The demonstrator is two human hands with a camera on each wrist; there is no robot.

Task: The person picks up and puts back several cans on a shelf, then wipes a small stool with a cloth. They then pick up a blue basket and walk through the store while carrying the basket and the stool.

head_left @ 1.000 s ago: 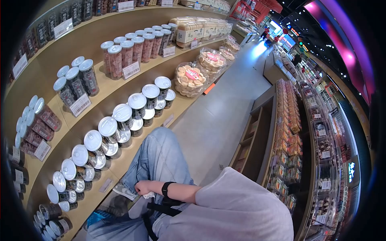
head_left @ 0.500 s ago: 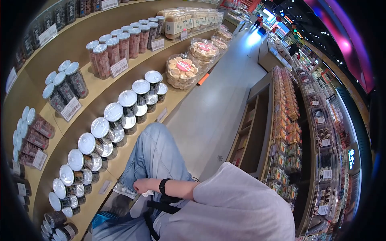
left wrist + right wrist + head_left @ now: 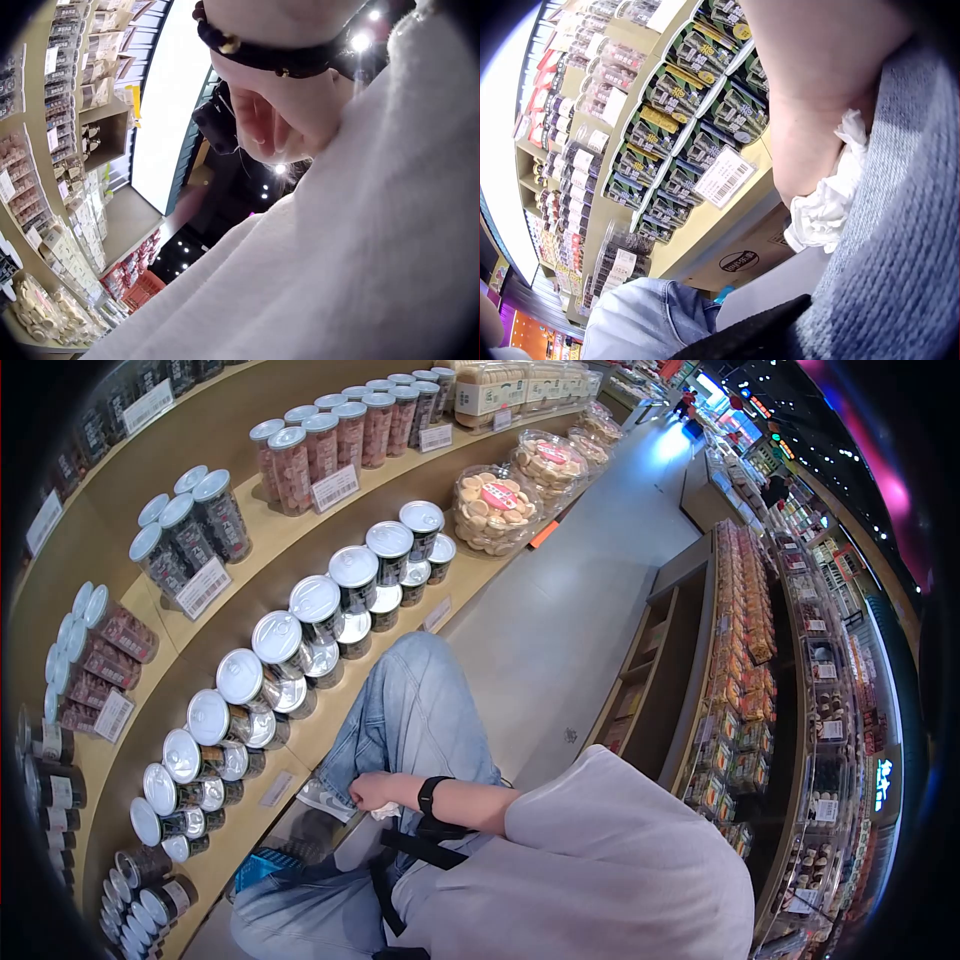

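Note:
My right hand (image 3: 371, 790) rests low over the bent leg in light-blue jeans (image 3: 420, 710), its fingers curled. A crumpled white tissue (image 3: 826, 206) pokes out from under this hand, against the blue fabric in the right wrist view. A black band (image 3: 428, 795) circles the forearm. Out of the head view, my left hand (image 3: 281, 120) is raised near the head, a dark beaded bracelet (image 3: 277, 60) at its wrist. Its fingers are bent beside a small black box (image 3: 216, 124); I cannot tell whether they hold anything.
Lidded jars (image 3: 277, 637) line the low shelf at my left, with price tags (image 3: 725, 177) along its edge. Taller canisters (image 3: 320, 445) and clear tubs of round biscuits (image 3: 490, 510) stand beyond. A grey aisle floor (image 3: 560, 620) separates them from a stocked display (image 3: 740, 690).
The head view swings slightly left, then back right, so the shelves shift across it. The right hand stays over the leg with the tissue.

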